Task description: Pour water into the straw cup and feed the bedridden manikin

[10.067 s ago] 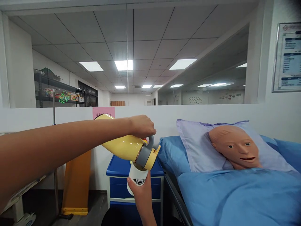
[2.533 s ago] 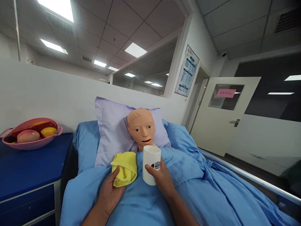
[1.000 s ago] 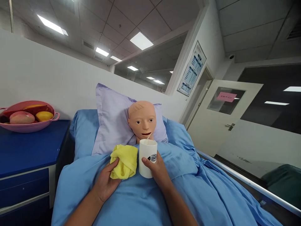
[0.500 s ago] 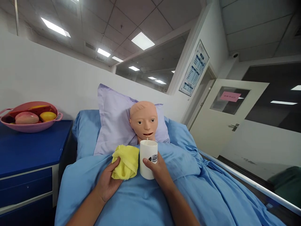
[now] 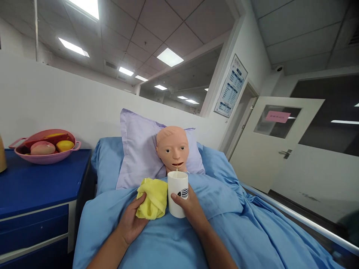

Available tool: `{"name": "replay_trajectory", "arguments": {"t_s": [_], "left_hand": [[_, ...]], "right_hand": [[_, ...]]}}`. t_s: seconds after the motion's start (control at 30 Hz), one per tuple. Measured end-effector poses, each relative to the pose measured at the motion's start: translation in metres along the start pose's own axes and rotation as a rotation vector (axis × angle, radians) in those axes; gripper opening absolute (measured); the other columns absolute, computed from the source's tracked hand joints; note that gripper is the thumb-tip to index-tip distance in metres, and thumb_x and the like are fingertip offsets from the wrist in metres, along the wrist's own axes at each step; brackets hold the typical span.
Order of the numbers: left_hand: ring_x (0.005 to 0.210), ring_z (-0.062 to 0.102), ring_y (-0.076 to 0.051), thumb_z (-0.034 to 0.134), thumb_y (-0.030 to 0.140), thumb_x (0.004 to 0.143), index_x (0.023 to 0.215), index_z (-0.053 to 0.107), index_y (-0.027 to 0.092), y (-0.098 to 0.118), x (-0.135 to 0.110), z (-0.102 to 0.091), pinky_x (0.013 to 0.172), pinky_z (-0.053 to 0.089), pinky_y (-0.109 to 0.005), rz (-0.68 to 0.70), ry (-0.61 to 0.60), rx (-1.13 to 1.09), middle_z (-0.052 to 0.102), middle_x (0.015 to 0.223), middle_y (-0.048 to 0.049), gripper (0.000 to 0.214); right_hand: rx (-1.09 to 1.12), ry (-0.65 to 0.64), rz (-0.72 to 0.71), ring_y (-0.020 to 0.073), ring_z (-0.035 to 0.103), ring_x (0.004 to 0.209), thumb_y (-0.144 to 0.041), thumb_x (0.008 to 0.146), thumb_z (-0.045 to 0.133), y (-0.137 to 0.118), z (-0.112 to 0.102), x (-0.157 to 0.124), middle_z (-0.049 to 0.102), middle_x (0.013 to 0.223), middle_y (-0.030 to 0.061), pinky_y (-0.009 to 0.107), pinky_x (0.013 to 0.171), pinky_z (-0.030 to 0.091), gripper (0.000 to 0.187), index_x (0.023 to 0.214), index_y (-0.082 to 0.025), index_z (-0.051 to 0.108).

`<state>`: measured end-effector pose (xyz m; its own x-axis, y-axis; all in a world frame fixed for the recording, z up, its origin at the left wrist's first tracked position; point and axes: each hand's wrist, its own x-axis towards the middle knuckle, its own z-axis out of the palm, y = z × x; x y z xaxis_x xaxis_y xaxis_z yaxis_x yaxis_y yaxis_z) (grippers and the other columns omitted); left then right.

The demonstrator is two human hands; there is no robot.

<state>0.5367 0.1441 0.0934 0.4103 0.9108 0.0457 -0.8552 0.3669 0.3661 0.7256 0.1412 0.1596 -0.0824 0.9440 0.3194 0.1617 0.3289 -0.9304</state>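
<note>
A folded yellow towel (image 5: pixel 153 200) is held in my left hand (image 5: pixel 131 223), with the thumb on top and the other fingers underneath. My right hand (image 5: pixel 193 209) grips a white cup (image 5: pixel 174 203) that bears a black striped fish print. The cup stands upright just right of the towel. From it a thin pale straw (image 5: pixel 177 170) rises to the open mouth of a manikin head (image 5: pixel 172 147). The head rests against a lilac pillow (image 5: pixel 137 149). A blue quilt (image 5: pixel 157 246) covers the bed below the chin.
On the left, a blue bedside cabinet (image 5: pixel 42 186) carries a pink basket (image 5: pixel 46 158) of fruit. A tan object (image 5: pixel 2 155) shows at the left edge. A metal bed rail (image 5: pixel 303 218) runs along the right. Beyond it a white door (image 5: pixel 252 149) stands ajar.
The view has tilted slightly, so everything sits a little lower and further right, and the tan object shows at left. Both hands keep hold of the towel and cup.
</note>
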Motion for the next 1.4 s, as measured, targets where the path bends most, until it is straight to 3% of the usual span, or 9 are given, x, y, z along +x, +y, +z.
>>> {"name": "replay_trajectory", "arguments": {"t_s": [0.23,0.47,0.73,0.97,1.4], "left_hand": [[0.118,0.058,-0.028,0.056,0.024,0.089,0.137,0.046,0.015,0.001,0.0,-0.001,0.102,0.049,-0.042,-0.011,0.01,0.038,0.063,0.126,-0.0145,0.049],[0.112,0.062,-0.028,0.051,0.02,0.091,0.137,0.047,0.016,0.0,0.003,0.0,0.1,0.051,-0.042,0.043,0.171,0.087,0.065,0.122,-0.014,0.047],[0.112,0.062,-0.029,0.044,0.019,0.094,0.138,0.046,0.015,-0.001,0.003,0.002,0.102,0.049,-0.046,0.086,0.231,0.134,0.064,0.123,-0.016,0.045],[0.115,0.06,-0.029,0.046,0.02,0.093,0.14,0.045,0.017,-0.001,0.005,-0.005,0.105,0.046,-0.046,0.062,0.179,0.129,0.063,0.125,-0.0155,0.046],[0.115,0.06,-0.03,0.051,0.02,0.091,0.14,0.045,0.018,-0.001,-0.002,0.0,0.103,0.049,-0.045,0.042,0.173,0.164,0.064,0.124,-0.0148,0.049]], "right_hand": [[0.02,0.01,-0.011,0.0246,0.063,0.093,-0.044,0.069,0.078,0.008,-0.001,0.003,0.068,0.1,0.0054,0.039,0.082,0.051,0.055,0.113,-0.021,0.055],[0.062,0.008,-0.06,0.0225,0.062,0.093,-0.043,0.067,0.079,0.012,-0.002,0.005,0.067,0.102,0.0043,0.038,0.083,0.05,0.056,0.113,-0.021,0.055],[0.101,0.007,-0.022,0.0227,0.062,0.093,-0.044,0.064,0.082,0.012,-0.002,0.004,0.067,0.101,0.0042,0.038,0.081,0.051,0.061,0.112,-0.021,0.053],[0.1,0.008,-0.025,0.0229,0.062,0.093,-0.043,0.064,0.081,0.009,-0.002,0.004,0.067,0.1,0.0041,0.038,0.08,0.051,0.059,0.111,-0.02,0.054],[0.044,0.011,-0.047,0.0223,0.062,0.093,-0.043,0.066,0.08,0.004,-0.002,0.001,0.066,0.101,0.0034,0.039,0.084,0.05,0.056,0.11,-0.02,0.055]]}}
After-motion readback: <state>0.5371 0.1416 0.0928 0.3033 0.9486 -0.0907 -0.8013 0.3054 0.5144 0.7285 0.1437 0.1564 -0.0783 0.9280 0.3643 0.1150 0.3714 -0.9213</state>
